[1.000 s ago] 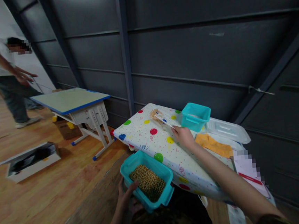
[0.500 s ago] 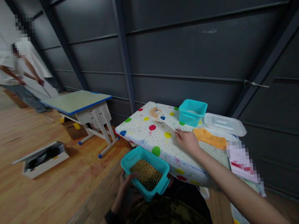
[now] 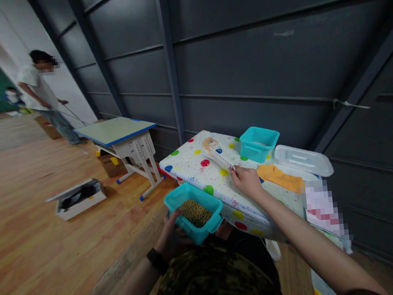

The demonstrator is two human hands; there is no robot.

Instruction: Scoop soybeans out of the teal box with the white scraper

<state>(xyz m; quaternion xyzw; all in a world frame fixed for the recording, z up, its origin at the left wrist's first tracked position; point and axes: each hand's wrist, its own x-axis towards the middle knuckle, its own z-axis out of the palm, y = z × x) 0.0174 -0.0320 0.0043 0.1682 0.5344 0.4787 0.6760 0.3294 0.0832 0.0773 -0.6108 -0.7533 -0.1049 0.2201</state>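
My left hand point(image 3: 171, 232) grips the near left side of a turquoise plastic bin point(image 3: 182, 189), thumb over the rim. Round yellowish beans point(image 3: 195, 212) fill part of it, and the bin sits by the table's front edge. My right hand point(image 3: 247, 181) is closed on one end of a slim white comb-like tool point(image 3: 222, 159). The tool's far end reaches a small pile of pale tan bits point(image 3: 210, 142) on the balloon-patterned tablecloth point(image 3: 191, 161). What the bits are is too small to tell.
A second turquoise bin point(image 3: 260, 143) stands at the table's back, beside a clear lid point(image 3: 302, 160) and an orange cloth point(image 3: 282, 179). A green-topped desk point(image 3: 119, 130) and a white box point(image 3: 80, 201) are to the left. Farther off stands a person point(image 3: 42, 92) with a stick.
My view has shifted, moving the scene right and slightly up. The white tool has turned, showing its slotted face. Both hands keep their holds.
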